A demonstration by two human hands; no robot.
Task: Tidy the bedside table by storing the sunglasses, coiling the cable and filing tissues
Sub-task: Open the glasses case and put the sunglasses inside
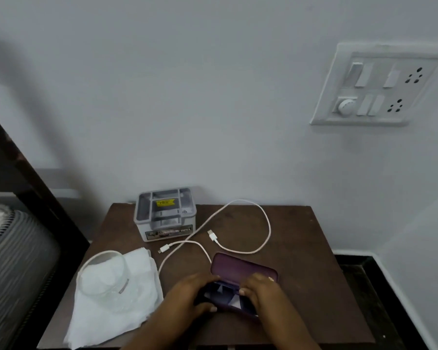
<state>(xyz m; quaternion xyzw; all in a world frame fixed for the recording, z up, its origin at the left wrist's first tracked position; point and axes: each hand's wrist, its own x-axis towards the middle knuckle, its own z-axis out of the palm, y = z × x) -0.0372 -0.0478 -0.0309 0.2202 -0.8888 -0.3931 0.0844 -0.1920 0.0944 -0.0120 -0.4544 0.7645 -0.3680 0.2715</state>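
Both my hands, left (187, 295) and right (259, 289), grip the open case (240, 270); closing it risks pinching the sunglasses (223, 294) inside.

Brown table (301, 286): organizer (165, 213), cable (264, 218) (uncoiled), tissues (127, 309), purple case (243, 271).

Both hands cover much of the open purple case (243, 270); the left hand (187, 296) hides its near left end, the right hand (261, 289) its right side. What lies inside is dark and blurred, so the sunglasses cannot be made out for certain. Both forearms run off the bottom edge. The label on the grey box (165, 213) is too blurred to read. The tissues (116, 306) lie partly beneath a clear lid (103, 272).
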